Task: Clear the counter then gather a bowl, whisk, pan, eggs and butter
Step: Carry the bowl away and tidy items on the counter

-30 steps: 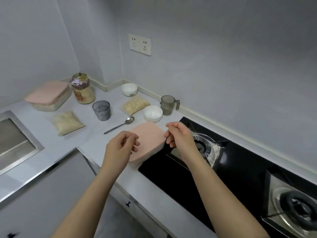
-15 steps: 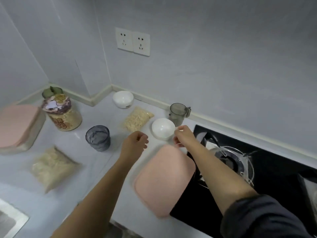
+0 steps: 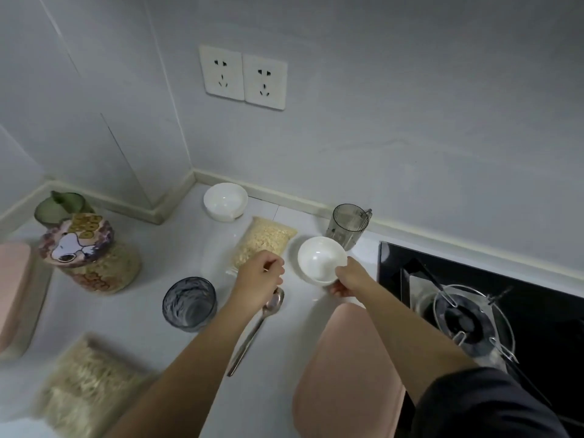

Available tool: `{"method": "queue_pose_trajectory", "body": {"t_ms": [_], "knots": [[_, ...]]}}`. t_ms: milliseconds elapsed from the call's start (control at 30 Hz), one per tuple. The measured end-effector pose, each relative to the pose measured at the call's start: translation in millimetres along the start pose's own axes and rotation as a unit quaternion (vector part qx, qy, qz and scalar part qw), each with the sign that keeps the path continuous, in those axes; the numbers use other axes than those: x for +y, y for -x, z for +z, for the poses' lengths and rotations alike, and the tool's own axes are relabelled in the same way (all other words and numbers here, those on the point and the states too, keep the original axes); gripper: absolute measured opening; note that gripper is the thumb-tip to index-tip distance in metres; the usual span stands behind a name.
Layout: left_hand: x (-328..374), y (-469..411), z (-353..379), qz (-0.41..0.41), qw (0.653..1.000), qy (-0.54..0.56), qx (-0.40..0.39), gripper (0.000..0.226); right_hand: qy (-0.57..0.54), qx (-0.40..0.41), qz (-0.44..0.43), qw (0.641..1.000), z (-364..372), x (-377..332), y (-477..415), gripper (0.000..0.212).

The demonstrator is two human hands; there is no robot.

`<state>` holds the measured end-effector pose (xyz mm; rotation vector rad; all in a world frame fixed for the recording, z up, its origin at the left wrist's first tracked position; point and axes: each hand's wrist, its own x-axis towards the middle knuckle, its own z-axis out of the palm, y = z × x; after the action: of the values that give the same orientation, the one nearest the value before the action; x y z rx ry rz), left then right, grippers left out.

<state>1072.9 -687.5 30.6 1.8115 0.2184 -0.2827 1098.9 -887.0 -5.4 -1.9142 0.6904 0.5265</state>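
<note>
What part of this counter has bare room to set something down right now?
The widest bare patch of counter lies between the jar, the far bowl, the oat bag and the grey glass. A smaller strip runs between the spoon and the pink lid. It is crowded around the near bowl in the right hand, beside the measuring cup.

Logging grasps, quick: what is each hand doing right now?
Left hand: fingers curled over the spoon; grip cannot be told.
Right hand: holds the near white bowl by its rim.

glossy white bowl (image 3: 320, 260), shiny metal spoon (image 3: 256, 328)
</note>
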Motion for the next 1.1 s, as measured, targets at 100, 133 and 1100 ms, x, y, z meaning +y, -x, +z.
{"method": "queue_pose_trajectory", "body": {"t_ms": [100, 133, 1100], "knots": [[10, -17, -13, 0.012, 1.000, -0.021, -0.005, 0.019, -0.007, -0.005, -0.043, 0.999, 0, -24, 13, 0.033], [15, -24, -18, 0.005, 1.000, -0.023, -0.009, 0.027, -0.008, -0.010, -0.059, 0.998, 1, -36, 16, 0.035], [23, -221, -146, -0.107, 0.972, -0.207, -0.001, 0.015, 0.151, -0.066, -0.148, 0.975, 148, -214, -95, 0.031]]}}
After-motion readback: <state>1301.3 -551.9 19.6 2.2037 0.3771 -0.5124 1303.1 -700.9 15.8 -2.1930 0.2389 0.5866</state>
